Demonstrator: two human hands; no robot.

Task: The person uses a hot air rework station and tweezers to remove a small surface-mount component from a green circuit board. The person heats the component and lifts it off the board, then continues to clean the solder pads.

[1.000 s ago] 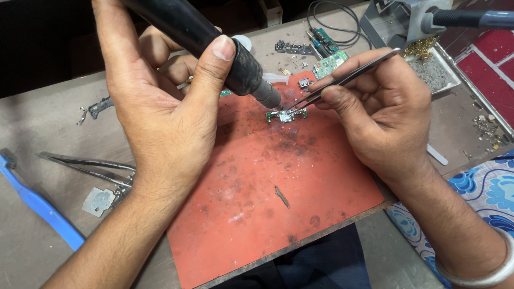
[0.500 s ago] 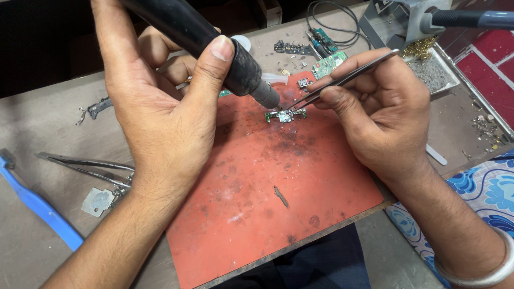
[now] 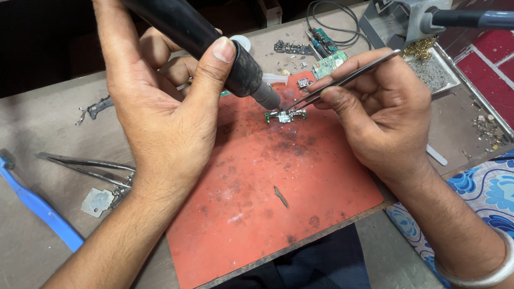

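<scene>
Two hands, one tiny circuit board on the red mat.

We wrap our left hand (image 3: 160, 118) tight round the black hot-air wand (image 3: 214, 45), its nozzle just above the small green board (image 3: 286, 115) lying flat near the far edge of the red mat (image 3: 278, 214). Our right hand (image 3: 385, 118) pinches the tweezers (image 3: 342, 83) closed, tips touching the board. We judge the board light, thin, stiff and fragile, apt to skid; best taken by its bare edges, clear of the parts.
</scene>
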